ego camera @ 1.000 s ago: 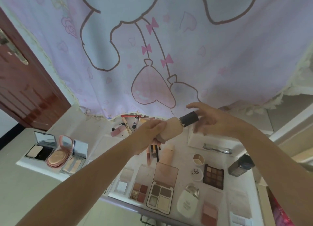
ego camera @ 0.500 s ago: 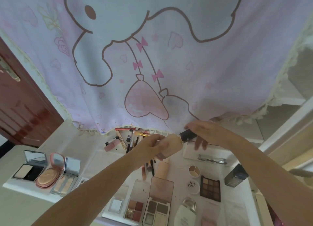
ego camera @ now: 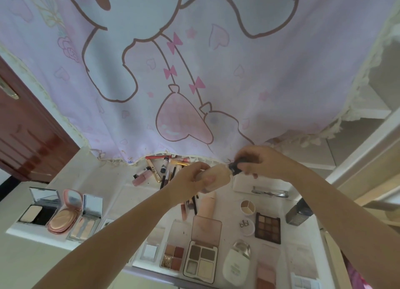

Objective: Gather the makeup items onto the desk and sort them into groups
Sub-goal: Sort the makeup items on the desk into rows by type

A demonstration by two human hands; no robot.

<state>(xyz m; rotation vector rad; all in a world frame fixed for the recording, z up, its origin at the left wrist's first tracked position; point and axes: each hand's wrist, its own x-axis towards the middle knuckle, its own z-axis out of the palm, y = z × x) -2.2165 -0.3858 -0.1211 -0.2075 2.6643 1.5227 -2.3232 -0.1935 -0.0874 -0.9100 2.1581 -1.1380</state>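
Note:
My left hand grips the beige body of a foundation bottle, held on its side above the white desk. At the bottle's right end, my right hand pinches its black cap. Below the hands lie a second beige tube, several open eyeshadow palettes and a dark nine-pan palette. Pencils, lip glosses and small tubes lie in a loose pile at the desk's back edge. Three open powder compacts stand in a row at the left.
A pink cartoon curtain hangs over the desk's back edge. A white box with an eyelash curler sits under my right hand, a dark square bottle at the right. A brown door stands at the left.
My right hand has closed its fingers onto the bottle's black cap. The view has tilted up, so the desk sits lower in the frame.

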